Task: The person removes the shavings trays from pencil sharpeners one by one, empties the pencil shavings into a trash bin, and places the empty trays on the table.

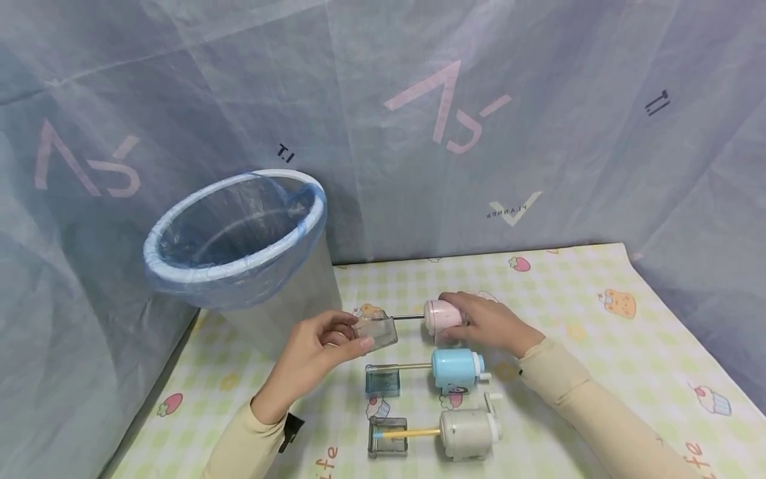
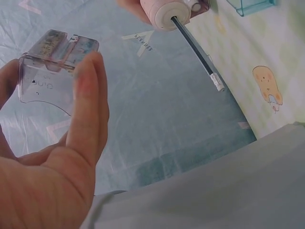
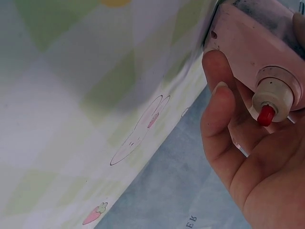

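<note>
My left hand [image 1: 320,346] pinches a clear plastic shavings drawer [image 1: 377,332] between thumb and fingers. In the left wrist view, brownish bits show inside the drawer [image 2: 47,71]. My right hand [image 1: 487,319] grips a pink crank pencil sharpener [image 1: 441,316], and a dark pencil [image 2: 198,52] with a pale end sticks out of its front toward the left. The right wrist view has fingers round the pink sharpener body [image 3: 252,43], close to a white knob [image 3: 272,98] with a red tip. Below both hands stands a blue sharpener [image 1: 453,367] with a pencil in it.
A bin [image 1: 299,279] lined with a blue bag stands at the back left. Nearer lies a grey sharpener [image 1: 467,436] holding a yellow pencil [image 1: 413,433]. Drawers, one teal [image 1: 383,384] and one grey [image 1: 387,447], lie left of their sharpeners. A grey-blue curtain [image 1: 383,133] hangs behind.
</note>
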